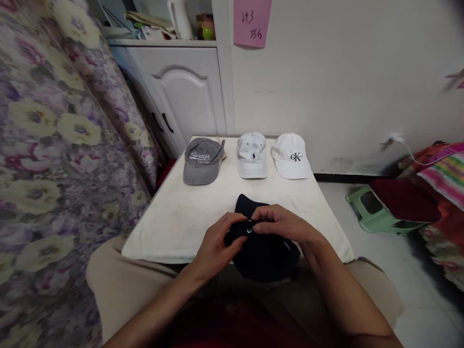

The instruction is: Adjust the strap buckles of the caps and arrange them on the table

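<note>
A black baseball cap (266,258) is held at the near edge of the table, its brim pointing away from me. My left hand (221,239) pinches the cap's edge on the left, thumb and fingers closed on it. From the right, my right hand (281,222) grips the same edge close by. Between the fingertips shows a small shiny metal piece (249,230) on the cap. Farther back stand a grey cap (203,162) with white lettering, a pale cap (252,155) with a small dark emblem, and a white cap (292,157) with black letters.
The caps rest on a cream-covered table (174,217) against the wall. A floral curtain (47,169) hangs at left, beside a white cabinet (188,92). On the right floor is a green stool (377,208) with a dark red top. A pink note (252,21) is on the wall.
</note>
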`<action>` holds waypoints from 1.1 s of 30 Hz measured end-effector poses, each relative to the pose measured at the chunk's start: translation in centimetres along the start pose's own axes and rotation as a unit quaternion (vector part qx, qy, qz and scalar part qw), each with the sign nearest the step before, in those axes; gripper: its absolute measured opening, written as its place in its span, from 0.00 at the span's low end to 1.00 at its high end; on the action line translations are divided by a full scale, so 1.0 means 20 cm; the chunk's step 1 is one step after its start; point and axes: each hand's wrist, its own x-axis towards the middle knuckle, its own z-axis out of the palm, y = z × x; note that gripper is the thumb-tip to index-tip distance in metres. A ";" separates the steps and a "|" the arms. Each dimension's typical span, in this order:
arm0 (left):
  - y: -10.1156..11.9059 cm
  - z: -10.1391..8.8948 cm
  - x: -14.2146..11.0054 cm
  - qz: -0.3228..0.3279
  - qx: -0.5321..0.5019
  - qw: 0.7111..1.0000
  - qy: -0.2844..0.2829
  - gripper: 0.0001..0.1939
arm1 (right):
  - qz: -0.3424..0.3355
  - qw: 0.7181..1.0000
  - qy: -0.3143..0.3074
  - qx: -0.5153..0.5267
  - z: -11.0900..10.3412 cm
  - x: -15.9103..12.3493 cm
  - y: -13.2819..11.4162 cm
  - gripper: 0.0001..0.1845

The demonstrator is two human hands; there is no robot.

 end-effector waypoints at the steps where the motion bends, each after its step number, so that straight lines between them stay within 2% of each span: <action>1: -0.01 0.00 0.00 -0.007 -0.003 1.000 0.000 0.16 | 0.001 1.000 0.001 -0.003 0.00 0.00 0.00 0.15; 12: -0.01 0.01 0.04 -0.054 -0.074 0.996 0.007 0.13 | -0.009 0.999 0.026 0.036 0.00 0.02 0.04 0.16; 17: -0.03 0.01 0.04 -0.015 -0.038 0.999 0.013 0.10 | -0.036 0.998 0.033 0.041 0.01 0.02 0.03 0.15; 21: -0.05 0.01 0.04 0.025 0.003 1.000 0.018 0.11 | -0.032 0.998 0.041 0.039 0.01 0.01 0.03 0.13; 25: -0.06 0.00 0.03 0.020 -0.029 0.999 0.007 0.15 | -0.031 0.997 0.039 0.061 0.01 0.02 0.03 0.12; 30: -0.05 0.00 0.03 0.023 -0.052 0.998 0.018 0.11 | -0.015 0.995 0.032 0.088 0.00 0.04 0.05 0.13; 33: -0.05 0.01 0.03 0.042 -0.050 0.998 0.023 0.12 | -0.007 0.994 0.033 0.100 0.00 0.05 0.05 0.14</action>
